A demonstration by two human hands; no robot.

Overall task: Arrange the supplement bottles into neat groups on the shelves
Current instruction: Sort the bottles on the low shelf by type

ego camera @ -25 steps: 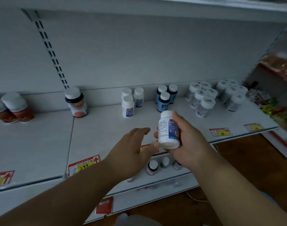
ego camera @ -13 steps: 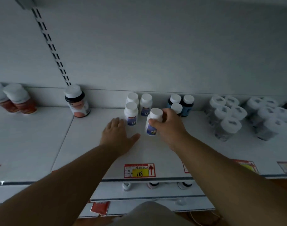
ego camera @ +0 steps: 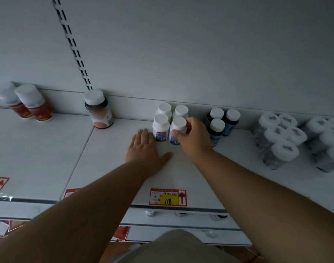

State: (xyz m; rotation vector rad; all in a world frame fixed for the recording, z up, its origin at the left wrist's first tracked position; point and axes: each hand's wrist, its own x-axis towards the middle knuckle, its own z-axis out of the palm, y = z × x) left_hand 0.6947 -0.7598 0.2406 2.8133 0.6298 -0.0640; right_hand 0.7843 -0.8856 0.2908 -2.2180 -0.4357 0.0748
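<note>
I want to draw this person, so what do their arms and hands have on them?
Nothing: the left hand and right hand are bare, with no gloves, rings or watch showing. Both forearms are bare too; no sleeves reach into view.

Open shelf [ego camera: 113,168] between black-banded bottle [ego camera: 99,111] and white bottles [ego camera: 161,128]

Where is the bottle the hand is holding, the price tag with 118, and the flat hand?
held white bottle [ego camera: 178,123], head view, its cap
118 price tag [ego camera: 168,197], head view, its middle
left hand [ego camera: 144,149], head view, its back
</note>
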